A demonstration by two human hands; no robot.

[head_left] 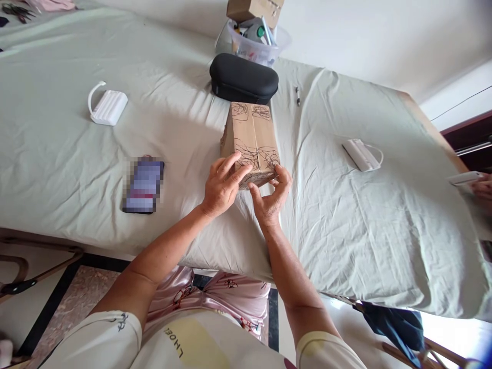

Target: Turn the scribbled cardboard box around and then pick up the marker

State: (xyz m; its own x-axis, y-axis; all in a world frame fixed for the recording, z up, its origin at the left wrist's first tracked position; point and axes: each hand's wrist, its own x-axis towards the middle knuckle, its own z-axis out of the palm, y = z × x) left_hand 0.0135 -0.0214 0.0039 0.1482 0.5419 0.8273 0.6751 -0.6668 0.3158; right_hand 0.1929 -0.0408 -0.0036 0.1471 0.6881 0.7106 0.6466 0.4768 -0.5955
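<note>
A taped cardboard box (pixel 251 136) with black scribbles on its top lies on the cloth-covered table (pixel 77 169) in front of me. My left hand (pixel 222 187) rests on the box's near left corner, fingers spread over the top edge. My right hand (pixel 272 197) grips the near right corner, thumb and fingertips on the box's end face. Both hands hold the near end of the box. A black oval case (pixel 243 78) sits just behind the box.
A phone (pixel 143 185) lies left of my hands. White power banks with loops lie at the left (pixel 107 106) and right (pixel 361 154). A clear tub of supplies (pixel 253 43) and another carton (pixel 255 10) stand at the back. A pen (pixel 297 96) lies near the case. Another person's hand (pixel 482 187) shows at the right edge.
</note>
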